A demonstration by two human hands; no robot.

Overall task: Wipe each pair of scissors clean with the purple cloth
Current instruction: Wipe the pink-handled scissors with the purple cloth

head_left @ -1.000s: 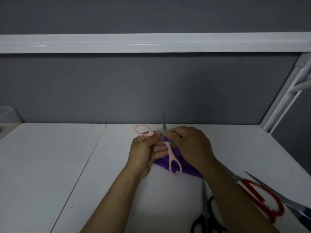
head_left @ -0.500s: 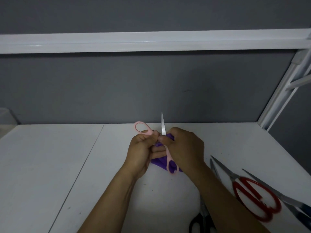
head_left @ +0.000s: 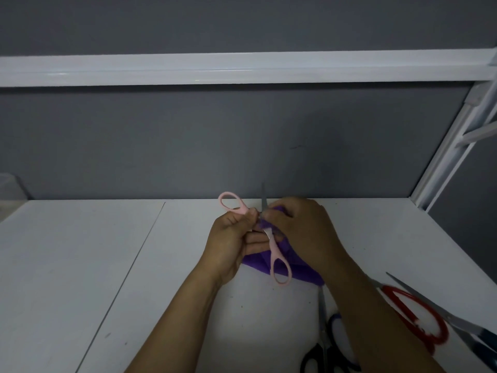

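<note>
— What do we find changed from half a second ago?
— The right hand (head_left: 301,227) has slid a little up the blade (head_left: 263,196), so we see less steel above its fingers, and that steel looks darker. More of the purple cloth (head_left: 304,270) trails out under the wrist.
— And the left hand (head_left: 231,238)?
— It has barely shifted. Its fingers pinch the pink scissors (head_left: 274,247) near the joint, just above the table (head_left: 80,265), close to the far edge by the grey wall (head_left: 242,144).
— How does the right hand hold?
— Curled tight round the cloth, which wraps the blade.
— What can't we make out?
— The second blade and the joint; fingers and cloth cover them. The right forearm hides part of the red scissors (head_left: 438,339), the bottom edge cuts off the black scissors (head_left: 313,355), and the right edge cuts off another pair (head_left: 462,324).
— How do the pink scissors look to us?
— Spread open. One pale loop sticks up to the left, the other hangs toward us over the cloth, and the thin blade points straight up.
</note>
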